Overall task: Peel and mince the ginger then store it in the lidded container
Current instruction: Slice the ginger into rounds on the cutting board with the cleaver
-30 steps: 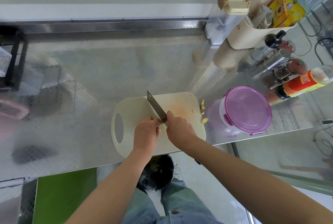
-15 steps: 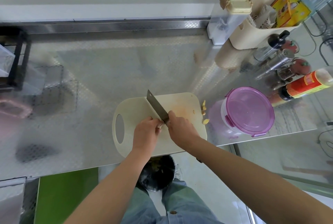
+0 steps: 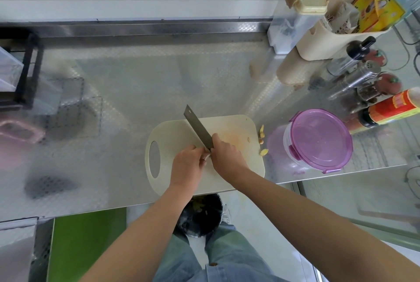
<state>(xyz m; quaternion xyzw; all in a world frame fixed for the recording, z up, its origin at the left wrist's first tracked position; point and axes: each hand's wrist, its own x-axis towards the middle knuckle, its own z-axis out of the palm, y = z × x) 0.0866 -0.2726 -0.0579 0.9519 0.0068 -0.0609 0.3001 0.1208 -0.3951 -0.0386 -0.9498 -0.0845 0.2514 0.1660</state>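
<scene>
Ginger scraps [image 3: 263, 151] lie on the metal counter [image 3: 136, 77] just off the right edge of the cream cutting board [image 3: 172, 136], between it and the container [image 3: 318, 138], whose purple lid is on. One more small bit sits on the board near that edge. The right hand [image 3: 227, 156] is wrapped around the handle of a knife [image 3: 197, 128], its broad blade pointing away and to the left across the board. The left hand [image 3: 187, 164] rests on the board just beside the blade, fingers curled around a small pale piece [image 3: 206, 156] that is mostly hidden, so I cannot tell its shape. Under the counter edge stands a dark bin [image 3: 202, 216].
</scene>
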